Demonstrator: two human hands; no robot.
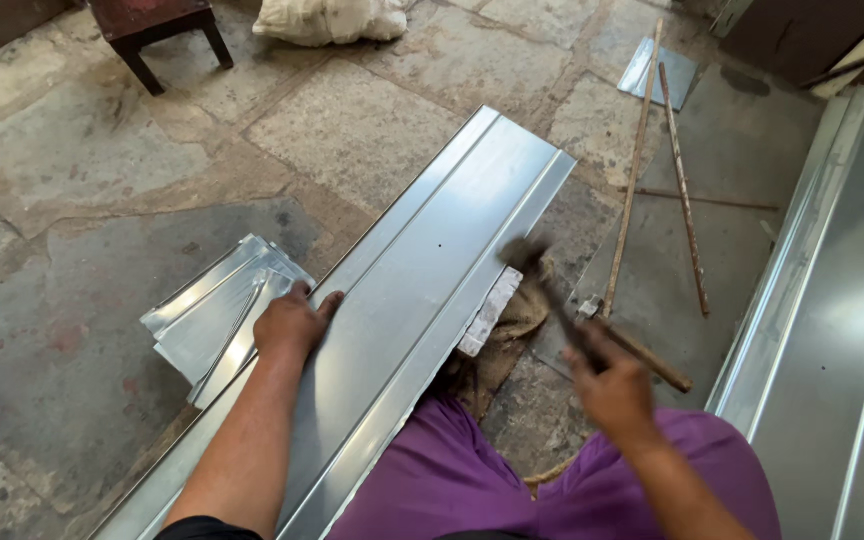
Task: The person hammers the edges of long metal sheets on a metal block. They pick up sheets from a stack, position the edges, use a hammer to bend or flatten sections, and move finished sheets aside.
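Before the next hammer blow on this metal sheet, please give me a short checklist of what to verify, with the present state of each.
1. Left hand pressing the long metal sheet flat: ok.
2. Right hand gripping the hammer handle: ok.
3. Left fingers away from the hammer head: ok, on the opposite edge.
4. Pale block under the sheet's struck edge: ok.
5. Hammer head seated firmly on its handle: cannot tell, blurred.
6. Loose rods clear of the swing: ok.

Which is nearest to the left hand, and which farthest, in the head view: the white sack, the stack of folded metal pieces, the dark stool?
1. Stack of folded metal pieces, just left of the left hand.
2. Dark stool, top left.
3. White sack, top centre.
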